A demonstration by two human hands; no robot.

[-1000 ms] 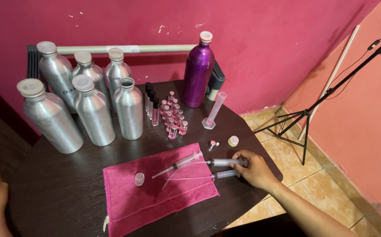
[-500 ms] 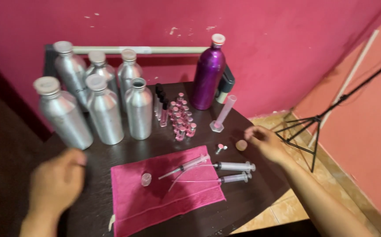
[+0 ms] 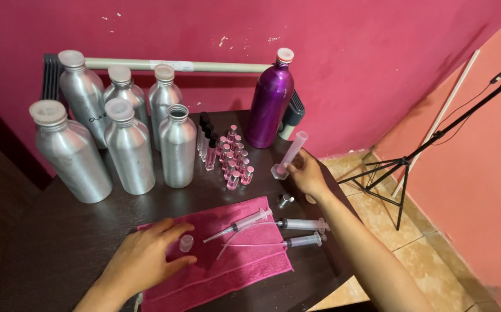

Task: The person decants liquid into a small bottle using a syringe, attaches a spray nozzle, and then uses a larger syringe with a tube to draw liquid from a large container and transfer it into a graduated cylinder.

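Right hand [image 3: 308,173] grips a tilted clear plastic measuring cylinder [image 3: 289,155] at two o'clock on the dark table [image 3: 60,231]. Left hand [image 3: 146,257], fingers spread, touches a small clear cap [image 3: 186,243] on the pink cloth [image 3: 244,266]. Picking it up needs a careful pinch.

The right hand [image 3: 307,172] has moved from the syringes [image 3: 296,231] up to the cylinder [image 3: 289,155] and now grips it, tilted. The left hand [image 3: 146,254] has come in onto the cloth [image 3: 244,266], fingers around the small cap [image 3: 186,242].
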